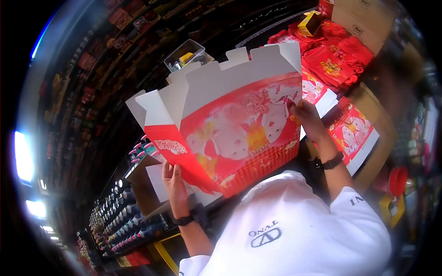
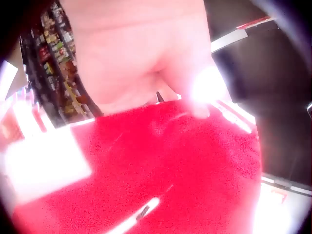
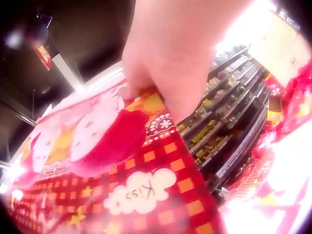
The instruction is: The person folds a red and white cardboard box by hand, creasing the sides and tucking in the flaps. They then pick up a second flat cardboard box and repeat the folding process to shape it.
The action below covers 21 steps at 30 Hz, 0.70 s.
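Both hands hold a red printed cardboard box [image 1: 239, 138] with cartoon figures on its front and white flaps standing up at its top. My left hand [image 1: 175, 186] grips the lower part of its plain red side panel. In the left wrist view, the thumb of that left hand [image 2: 141, 58] lies over the edge of the red panel [image 2: 170, 161]. My right hand [image 1: 309, 120] pinches the right edge, thumb on the printed face. The right wrist view shows the right hand [image 3: 170, 63] above the box's checkered part [image 3: 165, 156] with the word "Kiss".
Red bags [image 1: 331, 60] are piled at the upper right beside a brown carton [image 1: 363, 18]. Below them lies another printed box [image 1: 352, 131]. A clear plastic bin [image 1: 202, 51] stands behind the held box. Shelves with bottles [image 1: 117, 216] line the left side.
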{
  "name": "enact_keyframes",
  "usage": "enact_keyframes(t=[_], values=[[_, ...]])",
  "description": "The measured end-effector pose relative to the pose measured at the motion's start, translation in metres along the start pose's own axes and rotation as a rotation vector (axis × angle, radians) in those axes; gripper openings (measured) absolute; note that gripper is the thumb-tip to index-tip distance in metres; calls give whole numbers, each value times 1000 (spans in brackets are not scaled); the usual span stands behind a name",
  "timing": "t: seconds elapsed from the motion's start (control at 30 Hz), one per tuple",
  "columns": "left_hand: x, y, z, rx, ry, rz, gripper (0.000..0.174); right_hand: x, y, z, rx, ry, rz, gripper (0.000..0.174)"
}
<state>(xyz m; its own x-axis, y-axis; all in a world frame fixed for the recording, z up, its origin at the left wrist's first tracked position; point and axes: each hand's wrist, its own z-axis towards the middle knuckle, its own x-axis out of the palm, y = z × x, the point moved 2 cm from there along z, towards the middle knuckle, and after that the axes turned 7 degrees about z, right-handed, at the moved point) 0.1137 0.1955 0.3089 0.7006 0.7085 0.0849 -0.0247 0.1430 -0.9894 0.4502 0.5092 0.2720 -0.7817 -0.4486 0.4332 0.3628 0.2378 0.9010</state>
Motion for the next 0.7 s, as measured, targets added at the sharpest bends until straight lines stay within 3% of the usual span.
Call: enact_keyframes(t=[0.23,0.37,0.5,0.7], values=[[5,-24,22,84,-42,-32,28,11,9,-11,-41,-9,-56,24],[12,-23,25,116,-165,-80,30,-3,4,-13,-34,-2,-126,27],[11,-15,22,60,-121,-136,29,12,21,-17,-178,-103,-149,30],[17,-18,19,-21,-123,-190,30,-5,7,-9,-193,-203,-268,28]])
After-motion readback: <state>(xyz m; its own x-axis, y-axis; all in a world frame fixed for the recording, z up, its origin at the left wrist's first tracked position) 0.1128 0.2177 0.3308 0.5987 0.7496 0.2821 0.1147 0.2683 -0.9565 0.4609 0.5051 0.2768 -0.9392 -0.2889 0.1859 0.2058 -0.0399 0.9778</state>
